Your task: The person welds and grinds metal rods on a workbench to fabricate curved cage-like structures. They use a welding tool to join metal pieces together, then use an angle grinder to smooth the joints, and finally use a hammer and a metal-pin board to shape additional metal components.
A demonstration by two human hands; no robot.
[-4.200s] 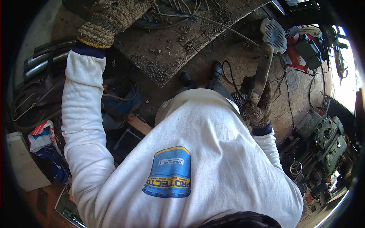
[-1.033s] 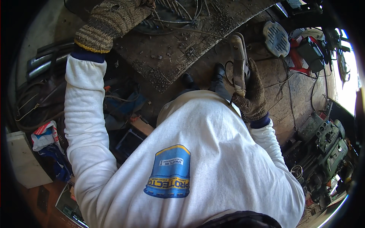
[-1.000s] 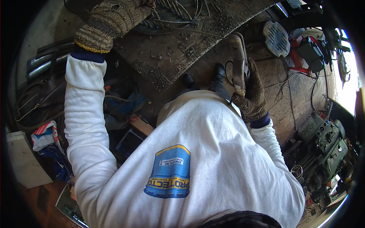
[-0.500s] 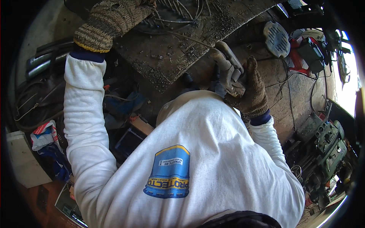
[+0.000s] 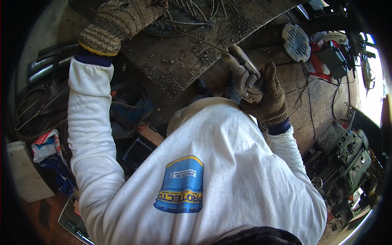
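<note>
My right hand, in a brown knit glove, is wrapped round the handle of a welding electrode holder. A thin welding rod runs from the holder's jaws up and left over a dirty metal table. The rod's far end reaches towards a round metal workpiece with several bent rods on it. At the workpiece's left is my gloved left hand, its fingers curled at the picture's upper edge. What those fingers grip is hidden.
Small dark metal bits lie scattered on the table. To the right are a slotted metal plate, a red and black machine and cables on the floor. A green machine stands lower right. Dark hoses and bags are at left.
The electrode holder and its rod have shifted slightly left, tilting a little. My left hand stays nearly where it was.
</note>
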